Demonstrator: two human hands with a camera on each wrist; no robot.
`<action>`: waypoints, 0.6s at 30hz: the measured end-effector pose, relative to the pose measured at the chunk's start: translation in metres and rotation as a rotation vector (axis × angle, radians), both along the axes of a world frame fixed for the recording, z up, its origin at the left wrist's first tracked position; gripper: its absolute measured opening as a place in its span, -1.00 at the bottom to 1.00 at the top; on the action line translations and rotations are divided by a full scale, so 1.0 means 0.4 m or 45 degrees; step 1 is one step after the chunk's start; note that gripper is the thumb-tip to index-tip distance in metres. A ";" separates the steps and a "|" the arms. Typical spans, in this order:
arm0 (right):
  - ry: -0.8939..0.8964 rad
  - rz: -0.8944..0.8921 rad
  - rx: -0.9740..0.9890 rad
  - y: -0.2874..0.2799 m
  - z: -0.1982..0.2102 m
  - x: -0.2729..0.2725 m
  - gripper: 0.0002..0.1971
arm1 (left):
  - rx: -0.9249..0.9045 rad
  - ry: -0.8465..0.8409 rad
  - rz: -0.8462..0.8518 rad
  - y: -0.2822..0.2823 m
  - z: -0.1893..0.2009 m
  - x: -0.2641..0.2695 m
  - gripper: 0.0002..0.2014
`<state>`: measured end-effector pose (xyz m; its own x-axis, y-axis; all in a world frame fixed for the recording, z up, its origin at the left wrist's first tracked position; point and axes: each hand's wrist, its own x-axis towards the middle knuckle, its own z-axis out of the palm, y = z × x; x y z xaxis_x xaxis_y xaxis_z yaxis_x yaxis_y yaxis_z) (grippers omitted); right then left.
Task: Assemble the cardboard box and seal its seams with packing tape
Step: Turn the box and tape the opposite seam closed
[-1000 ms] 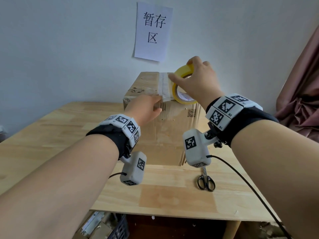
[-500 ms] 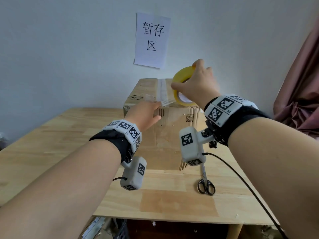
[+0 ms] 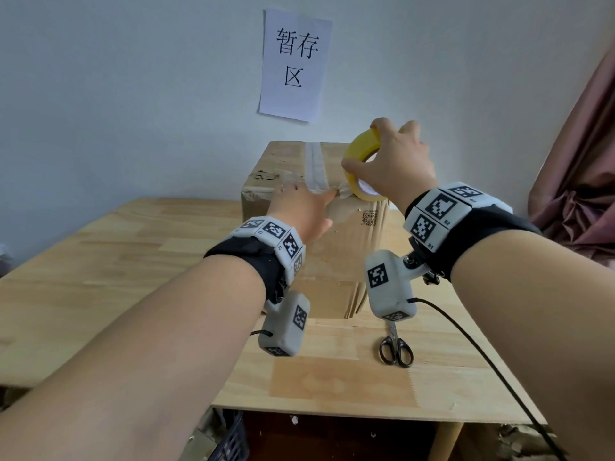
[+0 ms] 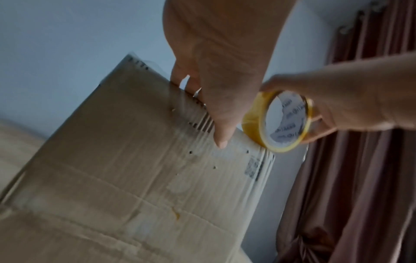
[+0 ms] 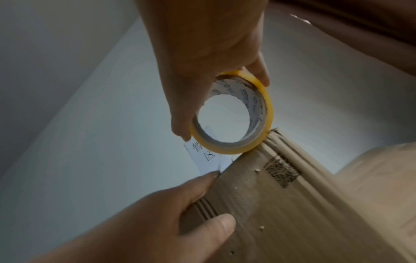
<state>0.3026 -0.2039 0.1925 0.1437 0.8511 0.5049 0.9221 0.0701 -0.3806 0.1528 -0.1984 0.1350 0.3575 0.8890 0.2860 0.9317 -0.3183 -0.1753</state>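
A brown cardboard box (image 3: 352, 254) stands on the wooden table (image 3: 100, 261), with a strip of clear tape (image 3: 314, 164) running along its top seam. My left hand (image 3: 299, 211) lies over the box's front top edge at the tape's near end, fingers on top and thumb flat on the front face (image 4: 220, 138). My right hand (image 3: 396, 168) grips a yellow tape roll (image 3: 361, 151) from above, its lower rim touching the same edge just right of the seam. In the right wrist view the roll (image 5: 234, 113) rests against the box corner (image 5: 292, 213).
Black-handled scissors (image 3: 395, 347) lie on the table in front of the box, under my right wrist. A paper sign (image 3: 294, 64) hangs on the wall behind the box. A pink curtain (image 3: 579, 161) hangs at the right. A cable (image 3: 482, 354) trails across the table's right edge.
My left hand has slid right along the front top edge onto the tape's end. The right hand has shifted the roll slightly to the right of the seam.
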 end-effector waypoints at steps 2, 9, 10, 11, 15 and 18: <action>-0.006 -0.014 -0.001 -0.001 0.001 -0.002 -0.36 | -0.017 -0.035 -0.030 0.003 0.004 -0.020 -0.53; -0.049 -0.055 -0.059 0.006 0.016 -0.017 -0.35 | 0.107 -0.261 0.096 -0.004 0.004 -0.186 -0.76; -0.053 -0.059 -0.060 0.007 0.016 -0.014 -0.35 | 0.134 -0.262 0.108 -0.005 0.002 -0.202 -0.76; -0.054 -0.063 -0.058 0.008 0.015 -0.010 -0.34 | 0.147 -0.259 0.110 -0.005 0.000 -0.212 -0.76; -0.067 -0.067 -0.029 0.009 0.010 0.008 -0.33 | 0.175 -0.239 0.077 -0.011 -0.001 -0.189 -0.72; -0.076 -0.064 -0.018 0.007 0.008 0.013 -0.34 | 0.148 -0.240 -0.035 -0.011 -0.001 -0.130 -0.69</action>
<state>0.3079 -0.2010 0.1956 0.1566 0.8508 0.5016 0.9453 0.0180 -0.3257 0.1010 -0.2029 0.1347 0.3117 0.8369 0.4500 0.9427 -0.3318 -0.0359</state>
